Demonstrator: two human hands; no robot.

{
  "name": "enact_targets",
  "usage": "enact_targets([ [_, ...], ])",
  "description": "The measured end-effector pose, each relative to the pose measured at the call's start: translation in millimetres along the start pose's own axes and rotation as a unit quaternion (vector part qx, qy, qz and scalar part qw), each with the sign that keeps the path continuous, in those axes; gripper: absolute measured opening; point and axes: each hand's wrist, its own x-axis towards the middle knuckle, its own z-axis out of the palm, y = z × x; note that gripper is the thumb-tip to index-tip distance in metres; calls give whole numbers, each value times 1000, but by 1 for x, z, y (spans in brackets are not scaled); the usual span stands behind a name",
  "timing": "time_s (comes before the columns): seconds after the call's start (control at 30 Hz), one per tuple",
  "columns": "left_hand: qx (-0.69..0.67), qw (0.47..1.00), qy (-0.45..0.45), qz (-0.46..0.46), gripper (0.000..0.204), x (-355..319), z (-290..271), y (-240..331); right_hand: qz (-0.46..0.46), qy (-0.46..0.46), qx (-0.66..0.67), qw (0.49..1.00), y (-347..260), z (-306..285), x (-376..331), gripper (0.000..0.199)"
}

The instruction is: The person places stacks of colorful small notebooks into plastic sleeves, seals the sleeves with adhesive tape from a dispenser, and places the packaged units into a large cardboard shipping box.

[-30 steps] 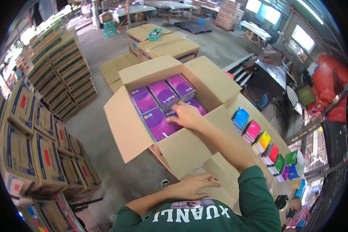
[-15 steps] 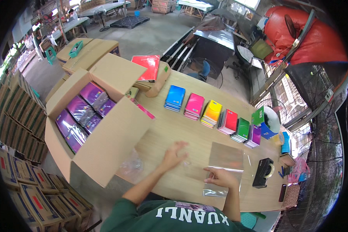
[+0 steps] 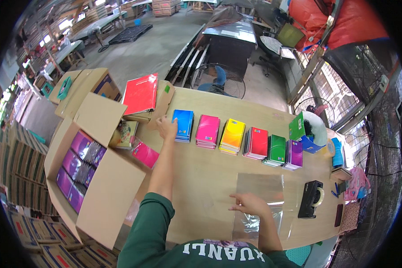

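Reaching far, the left hand touches the blue spiral notebook stack, fingers open, gripping nothing; right hand flat, pinning the clear plastic sleeve. Best lift one notebook squarely.

Wooden table, notebook stacks, likely plastic bags

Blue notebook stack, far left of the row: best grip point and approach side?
Probably the near-left corner of the blue stack, from its left. That side is open table, where the left hand already sits at its edge; the pink stack crowds the right side. It lies flat, so thumb on top, fingers under the top book.
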Motion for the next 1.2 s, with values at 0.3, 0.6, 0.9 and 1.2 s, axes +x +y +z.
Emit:
enact_targets([
  [0.3, -181, 972, -151, 16, 41, 4, -19, 21, -36, 329, 34, 943, 26, -53, 174, 38],
  [0.6, -684, 647, -269, -203, 48, -119, -36, -43, 231, 321, -142, 908, -16, -67, 307, 53],
  [0.9, -670, 602, -360, -244, 54, -128, -33, -64, 38, 400, 290, 869, 23, -71, 294, 52],
  [1.2, -703, 519, -405, -268, 51, -143, -26, -69, 123, 451, -3, 884, 38, -57, 227, 61],
])
